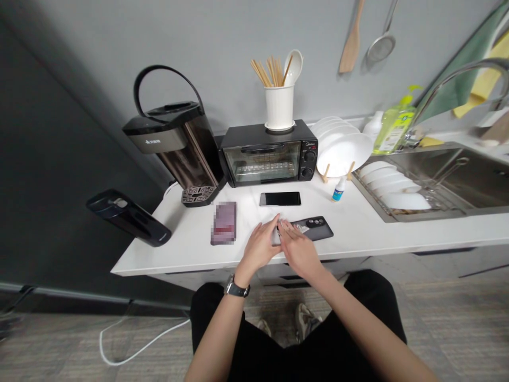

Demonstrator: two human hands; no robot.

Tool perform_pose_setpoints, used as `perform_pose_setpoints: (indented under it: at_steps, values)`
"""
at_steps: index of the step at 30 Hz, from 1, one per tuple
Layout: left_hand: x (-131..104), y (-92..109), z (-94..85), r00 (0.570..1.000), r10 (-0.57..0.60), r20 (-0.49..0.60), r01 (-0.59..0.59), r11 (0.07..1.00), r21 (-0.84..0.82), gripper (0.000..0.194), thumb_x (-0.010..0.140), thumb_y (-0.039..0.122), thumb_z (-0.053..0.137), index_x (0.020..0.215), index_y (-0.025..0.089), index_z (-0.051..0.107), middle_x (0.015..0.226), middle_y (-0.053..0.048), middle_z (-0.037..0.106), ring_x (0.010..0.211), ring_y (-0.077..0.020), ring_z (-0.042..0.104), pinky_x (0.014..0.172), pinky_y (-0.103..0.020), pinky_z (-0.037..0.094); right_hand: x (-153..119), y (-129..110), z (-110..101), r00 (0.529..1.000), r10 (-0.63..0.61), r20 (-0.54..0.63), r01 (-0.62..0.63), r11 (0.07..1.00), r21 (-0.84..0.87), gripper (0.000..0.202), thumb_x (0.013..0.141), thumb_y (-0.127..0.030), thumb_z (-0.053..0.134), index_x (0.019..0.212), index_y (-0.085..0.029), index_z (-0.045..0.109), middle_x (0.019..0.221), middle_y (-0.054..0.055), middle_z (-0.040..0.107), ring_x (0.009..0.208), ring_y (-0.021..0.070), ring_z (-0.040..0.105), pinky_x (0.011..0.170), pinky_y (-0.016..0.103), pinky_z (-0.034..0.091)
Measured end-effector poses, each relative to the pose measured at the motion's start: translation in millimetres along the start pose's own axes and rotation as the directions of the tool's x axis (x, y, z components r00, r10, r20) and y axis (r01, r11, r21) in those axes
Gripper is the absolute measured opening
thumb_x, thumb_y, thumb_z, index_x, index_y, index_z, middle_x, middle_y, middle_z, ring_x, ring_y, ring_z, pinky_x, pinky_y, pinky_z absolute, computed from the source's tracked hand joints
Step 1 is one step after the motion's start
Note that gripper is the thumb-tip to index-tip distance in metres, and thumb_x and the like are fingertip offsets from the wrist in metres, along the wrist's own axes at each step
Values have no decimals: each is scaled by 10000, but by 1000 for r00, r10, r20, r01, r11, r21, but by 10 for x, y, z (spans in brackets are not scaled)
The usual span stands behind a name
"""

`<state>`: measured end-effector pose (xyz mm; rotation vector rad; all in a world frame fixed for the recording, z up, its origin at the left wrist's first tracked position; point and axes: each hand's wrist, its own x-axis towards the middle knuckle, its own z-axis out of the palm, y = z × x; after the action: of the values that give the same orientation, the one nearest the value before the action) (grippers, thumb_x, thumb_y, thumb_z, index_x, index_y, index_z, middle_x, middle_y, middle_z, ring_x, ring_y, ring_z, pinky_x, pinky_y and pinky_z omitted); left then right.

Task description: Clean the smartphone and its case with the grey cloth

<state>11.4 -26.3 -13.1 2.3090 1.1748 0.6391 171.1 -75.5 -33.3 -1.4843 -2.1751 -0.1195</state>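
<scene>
A dark grey phone case [323, 228] with a pale print and round camera spots lies flat on the counter; whether a phone is inside I cannot tell. My right hand [297, 248] covers its left part, fingers bent down onto it. From the left, my left hand [259, 247] closes around that same end, fingertips meeting those of the right hand. What sits right between the fingertips is mostly hidden. Just beyond lies a phone [280, 199] with its black screen up. A small white bottle [339, 190] with a blue label stands to the right.
A purple flat item [224, 223], blurred out, lies at left. Behind stand a water dispenser [186, 148], a toaster oven [266, 159] bearing a utensil holder [279, 106], and racked plates [345, 154]. A dark bottle-shaped thing [131, 217] leans leftward; the sink [457, 175] is right.
</scene>
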Motion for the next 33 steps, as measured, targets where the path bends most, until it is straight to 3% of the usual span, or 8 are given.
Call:
perform_pose_setpoints:
  at_steps: [4, 7, 10, 13, 19, 23, 28, 33]
  values:
    - [7, 5, 0, 1000, -4, -8, 4, 1000, -19, 1063, 809, 306, 897, 1661, 318, 261, 1506, -82, 639, 1437, -293, 559, 1294, -568, 264, -409, 372, -187, 997, -73, 31, 72, 997, 36, 520, 1072, -166, 379, 1586, -125, 451, 1634, 144, 478, 1545, 265, 417, 1256, 533, 389]
    - [26, 1, -5, 1000, -2, -7, 2, 1000, -26, 1078, 785, 355, 921, 1653, 335, 283, 1495, -68, 649, 1438, -299, 556, 1291, -560, 265, -583, 823, -303, 999, 34, -3, -34, 998, -45, 564, 1065, -167, 377, 1629, -147, 386, 1660, 144, 438, 1569, 299, 368, 1241, 568, 397]
    - [38, -5, -4, 1000, 2, -3, -2, 1000, -29, 1049, 795, 360, 913, 1646, 351, 300, 1499, -58, 644, 1448, -300, 545, 1295, -562, 251, -467, 1072, -287, 988, 150, -25, -152, 986, -73, 553, 1060, -168, 362, 1603, -81, 412, 1633, 202, 458, 1546, 319, 405, 1216, 534, 439]
    - [35, -4, 1, 1000, -9, -1, 9, 1000, -30, 1035, 807, 354, 903, 1645, 351, 297, 1504, -53, 643, 1442, -294, 553, 1298, -564, 250, -146, 928, -135, 985, 172, 2, -171, 983, -68, 550, 1024, -107, 354, 1558, -27, 461, 1571, 266, 506, 1493, 338, 486, 1197, 546, 454]
    - [19, 7, -4, 1000, -2, -4, 2, 1000, 5, 1010, 842, 292, 865, 1661, 313, 275, 1646, -107, 485, 1489, -293, 512, 1301, -544, 271, 244, 231, 85, 997, -36, 64, 35, 999, 26, 550, 1019, -110, 402, 1563, -96, 483, 1579, 180, 535, 1471, 246, 524, 1211, 440, 453]
    - [16, 10, -4, 1000, 6, -17, -6, 1000, -7, 1090, 828, 335, 882, 1678, 330, 200, 1560, -83, 594, 1450, -292, 553, 1287, -553, 294, 20, 380, -86, 1000, -3, -13, 2, 1000, -7, 502, 1071, -182, 389, 1559, -151, 503, 1656, 128, 441, 1569, 314, 366, 1255, 602, 353]
    - [30, 22, -3, 1000, 14, -8, -14, 1000, -10, 1109, 817, 373, 893, 1674, 350, 189, 1505, -59, 646, 1441, -289, 557, 1288, -566, 279, -286, 745, -270, 989, 143, -27, -145, 987, -68, 440, 1082, -198, 417, 1488, -156, 580, 1531, 109, 601, 1481, 326, 505, 1194, 599, 443]
    - [18, 42, -12, 1000, -17, -3, 17, 1000, 11, 1098, 806, 372, 902, 1670, 299, 228, 1513, -109, 631, 1442, -307, 557, 1290, -564, 282, -91, 431, -148, 999, 47, 14, -47, 999, -21, 434, 1054, -137, 418, 1439, -85, 612, 1496, 162, 624, 1458, 304, 536, 1216, 549, 437]
